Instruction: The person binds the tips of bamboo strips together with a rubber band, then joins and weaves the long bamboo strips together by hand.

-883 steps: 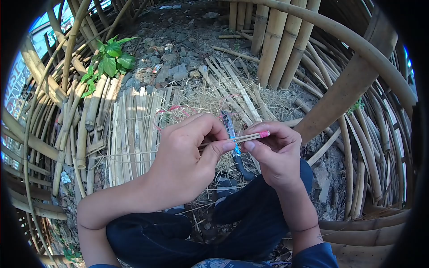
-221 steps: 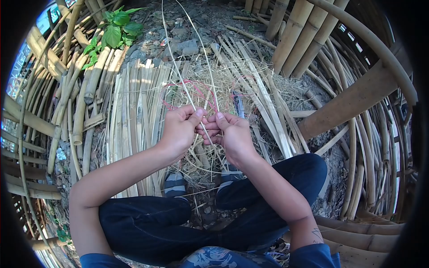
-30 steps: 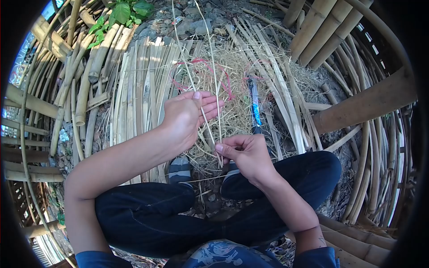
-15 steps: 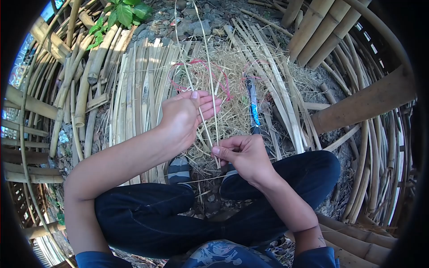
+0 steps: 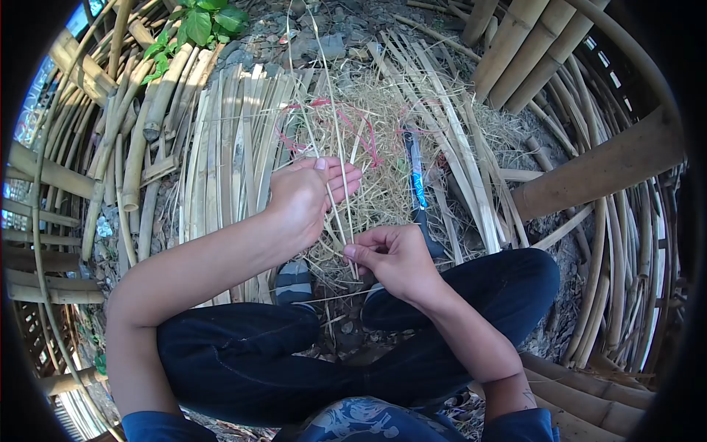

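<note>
Two long, thin bamboo strips (image 5: 333,107) run from my hands up toward the far ground, spreading apart at the top. My left hand (image 5: 309,191) is turned palm up, its thumb pressing one strip against the hand while the other crosses its outstretched fingers. Lower down, my right hand (image 5: 394,258) pinches the near ends of the strips between thumb and forefinger. Just past my right hand, a long tool with a dark handle and a shiny blue section (image 5: 417,177) lies on the straw-like shavings (image 5: 383,195).
Split bamboo slats (image 5: 232,147) lie to the left, and more slats (image 5: 471,169) to the right. Pink string (image 5: 361,129) tangles over the shavings. Thick bamboo poles (image 5: 604,162) lean in at the right. My bent knees and a shoe (image 5: 296,280) are below my hands.
The strips' upper parts have shifted slightly left. My left hand has dropped a little, and my right hand has moved slightly left, both keeping their hold.
</note>
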`<state>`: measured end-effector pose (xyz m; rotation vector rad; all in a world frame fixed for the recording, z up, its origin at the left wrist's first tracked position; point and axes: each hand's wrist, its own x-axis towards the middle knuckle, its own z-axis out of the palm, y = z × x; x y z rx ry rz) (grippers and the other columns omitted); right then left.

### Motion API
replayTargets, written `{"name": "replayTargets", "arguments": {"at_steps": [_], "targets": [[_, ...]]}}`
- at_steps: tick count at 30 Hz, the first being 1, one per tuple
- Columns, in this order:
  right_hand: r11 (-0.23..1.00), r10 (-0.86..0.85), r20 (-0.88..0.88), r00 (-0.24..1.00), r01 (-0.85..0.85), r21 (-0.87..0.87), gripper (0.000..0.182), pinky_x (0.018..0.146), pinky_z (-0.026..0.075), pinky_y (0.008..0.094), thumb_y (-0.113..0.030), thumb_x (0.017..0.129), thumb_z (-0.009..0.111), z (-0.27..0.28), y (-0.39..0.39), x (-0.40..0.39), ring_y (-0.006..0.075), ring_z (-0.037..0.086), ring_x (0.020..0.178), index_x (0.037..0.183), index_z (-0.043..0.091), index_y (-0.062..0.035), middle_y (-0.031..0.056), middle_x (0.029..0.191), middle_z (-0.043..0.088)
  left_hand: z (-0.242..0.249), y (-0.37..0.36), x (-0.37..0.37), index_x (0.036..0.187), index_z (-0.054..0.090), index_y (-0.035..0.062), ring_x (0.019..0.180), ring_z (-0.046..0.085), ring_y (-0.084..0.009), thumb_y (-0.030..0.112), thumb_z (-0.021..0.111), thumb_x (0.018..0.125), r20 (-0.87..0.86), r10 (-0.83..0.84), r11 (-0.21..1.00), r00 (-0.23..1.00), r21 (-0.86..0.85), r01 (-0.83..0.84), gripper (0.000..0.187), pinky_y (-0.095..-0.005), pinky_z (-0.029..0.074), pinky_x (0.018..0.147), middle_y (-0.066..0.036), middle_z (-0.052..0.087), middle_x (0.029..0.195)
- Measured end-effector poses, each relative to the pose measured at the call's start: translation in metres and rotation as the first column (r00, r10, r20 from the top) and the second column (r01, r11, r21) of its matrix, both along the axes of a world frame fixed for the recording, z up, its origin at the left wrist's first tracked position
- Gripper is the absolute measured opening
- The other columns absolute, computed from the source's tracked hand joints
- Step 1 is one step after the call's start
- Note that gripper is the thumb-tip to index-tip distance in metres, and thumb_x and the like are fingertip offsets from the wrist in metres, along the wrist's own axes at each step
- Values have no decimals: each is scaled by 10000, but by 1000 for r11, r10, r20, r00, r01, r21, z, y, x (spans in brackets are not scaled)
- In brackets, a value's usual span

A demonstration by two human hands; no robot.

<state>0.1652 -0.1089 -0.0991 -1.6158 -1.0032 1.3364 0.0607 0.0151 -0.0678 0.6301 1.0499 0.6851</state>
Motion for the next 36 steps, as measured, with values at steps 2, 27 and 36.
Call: {"name": "replayTargets", "arguments": {"at_steps": [2, 27, 36], "targets": [[1000, 4, -5, 1000, -4, 1, 131, 512, 436, 217, -73, 853, 702, 0, 0, 0, 43, 535, 575, 824, 686, 54, 25, 651, 628, 0, 1, 0, 1218, 374, -137, 1118, 572, -344, 77, 267, 1024, 1, 4, 1000, 1000, 2, -4, 309, -415, 495, 1004, -288, 515, 1199], [987, -94, -368, 925, 38, -158, 74, 513, 467, 240, 10, 807, 705, -9, 1, 1, 107, 580, 566, 806, 670, 75, 106, 700, 668, -28, -6, -31, 1261, 373, -83, 1137, 555, -303, 95, 355, 1004, -126, -138, 990, 982, 17, 141, 313, -415, 468, 993, -213, 522, 1206], [986, 55, -420, 906, -115, -120, 60, 523, 475, 225, 6, 814, 693, -1, -10, -15, 99, 597, 586, 802, 685, 64, 101, 712, 675, 32, 2, -54, 1109, 570, 14, 1046, 556, -309, 182, 558, 921, -787, -22, -292, 617, 595, 749, 252, -430, 355, 984, -154, 576, 1113]]}}
